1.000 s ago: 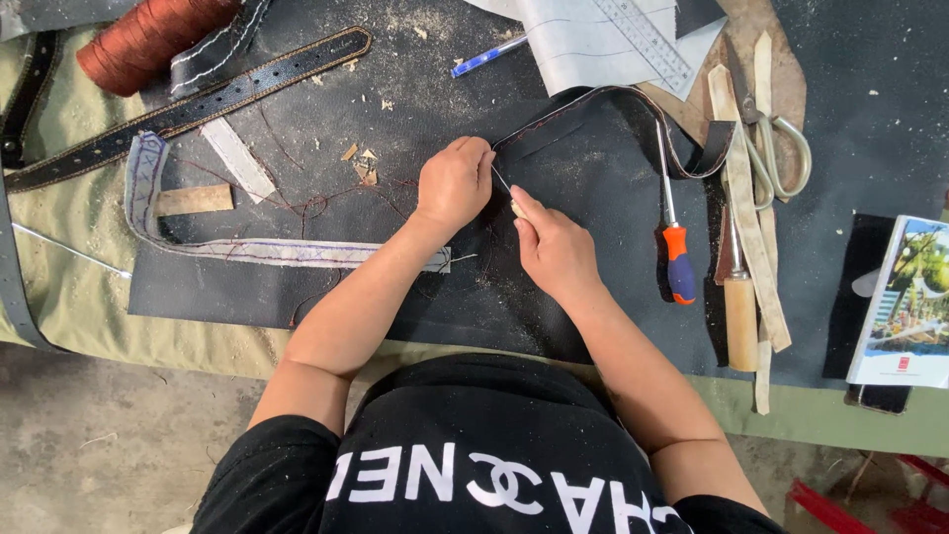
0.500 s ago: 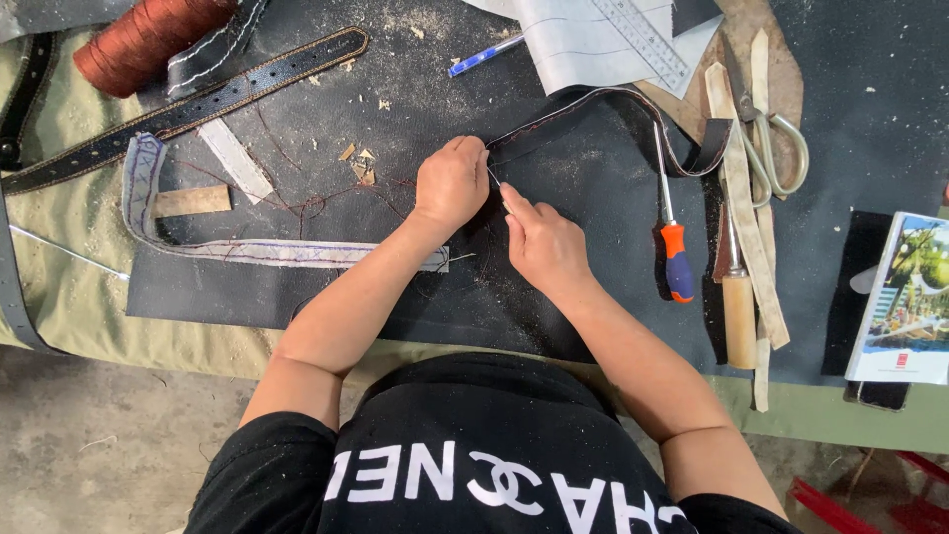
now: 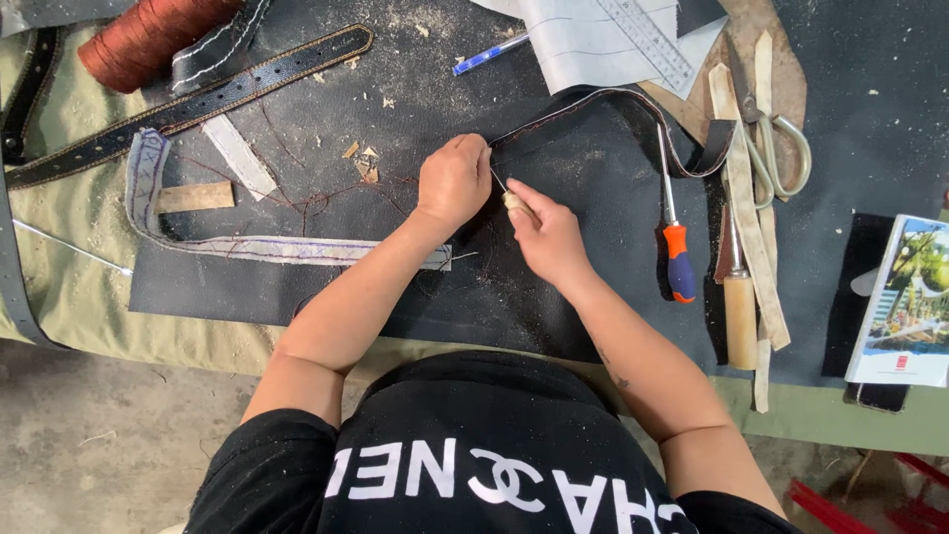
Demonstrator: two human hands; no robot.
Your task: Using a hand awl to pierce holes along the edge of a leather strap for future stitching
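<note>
My left hand (image 3: 453,181) is closed on the near end of a dark leather strap (image 3: 633,104) with red stitching, which curves off to the right over the black mat (image 3: 247,287). My right hand (image 3: 546,232) sits just right of it, gripping a small wooden-handled awl (image 3: 511,198) whose thin metal point touches the strap's end by my left fingers. Red thread (image 3: 326,198) trails loosely left of my left hand.
A screwdriver with an orange and blue handle (image 3: 675,247), a wooden-handled tool (image 3: 738,307), pale strips and scissors (image 3: 776,148) lie right. A long black belt (image 3: 198,104), red thread spool (image 3: 148,40), pen (image 3: 489,54), ruler on paper (image 3: 647,40) and a booklet (image 3: 905,302) surround the mat.
My right hand has shifted slightly left and up, bringing the awl tip against the strap end. My left hand has stayed on the strap.
</note>
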